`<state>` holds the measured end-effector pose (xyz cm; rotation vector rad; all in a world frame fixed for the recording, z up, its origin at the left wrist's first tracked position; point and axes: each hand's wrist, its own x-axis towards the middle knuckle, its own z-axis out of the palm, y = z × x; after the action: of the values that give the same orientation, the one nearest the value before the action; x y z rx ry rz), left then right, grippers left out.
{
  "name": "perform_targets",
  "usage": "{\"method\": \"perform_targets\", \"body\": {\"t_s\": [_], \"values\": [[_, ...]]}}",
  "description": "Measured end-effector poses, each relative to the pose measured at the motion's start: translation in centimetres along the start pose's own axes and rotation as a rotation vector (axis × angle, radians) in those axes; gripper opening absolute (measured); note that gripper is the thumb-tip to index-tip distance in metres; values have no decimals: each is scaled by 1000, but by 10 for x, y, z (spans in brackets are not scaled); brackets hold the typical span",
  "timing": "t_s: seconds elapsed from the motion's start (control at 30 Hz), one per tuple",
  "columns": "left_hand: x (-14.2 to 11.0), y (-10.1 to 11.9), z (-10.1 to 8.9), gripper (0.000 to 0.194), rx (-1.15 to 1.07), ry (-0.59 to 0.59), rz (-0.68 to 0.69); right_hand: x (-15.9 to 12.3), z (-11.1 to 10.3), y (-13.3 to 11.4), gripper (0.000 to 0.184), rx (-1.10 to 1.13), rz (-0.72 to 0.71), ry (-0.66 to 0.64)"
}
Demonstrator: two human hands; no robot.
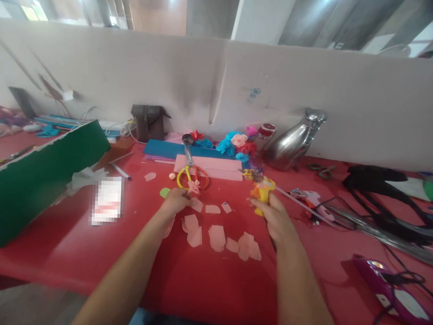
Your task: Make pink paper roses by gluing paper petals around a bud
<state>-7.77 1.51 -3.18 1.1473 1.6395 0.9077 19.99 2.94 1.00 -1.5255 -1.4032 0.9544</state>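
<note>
My right hand (276, 216) is wrapped round a yellow hot glue gun (263, 195), raised over the right of the pink paper pieces. My left hand (175, 202) is closed in a pinch on a small pink paper flower (193, 186); its stem or base is hidden by the fingers. Just behind that flower lie scissors (188, 159) with yellow and red handles, blades pointing to the wall. Cut pink paper petals (217, 237) are scattered on the red tabletop (212, 281) between my forearms, some overlapping. One petal (196, 205) lies right beside my left fingertips.
Folded pink paper (219, 167) and blue sheets (160, 147) lie at the back, near crepe flowers (238, 143). A metal jug (295, 139) stands by the wall. A green box (49, 175) blocks the left. On the right are a black strap-like object (375, 196) and a magenta corded device (393, 292).
</note>
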Motion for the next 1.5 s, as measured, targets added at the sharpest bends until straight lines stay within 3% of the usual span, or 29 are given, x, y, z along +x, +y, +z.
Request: {"method": "perform_targets", "body": {"t_s": [0.07,0.17,0.53,0.87,1.5], "values": [[0,-1,0,16,-4,0,4,-9,3,-10,35,253,42,-165],[0,-2,1,14,-1,2,18,-19,9,-20,34,352,69,-290],[5,-5,1,11,62,4,9,-33,28,-20,39,47,-100,-521],[-3,2,2,13,91,7,44,-35,32,-11,32,-298,-184,-417],[-9,9,-1,9,177,9,81,-37,34,-14,30,-472,-254,-346]]}}
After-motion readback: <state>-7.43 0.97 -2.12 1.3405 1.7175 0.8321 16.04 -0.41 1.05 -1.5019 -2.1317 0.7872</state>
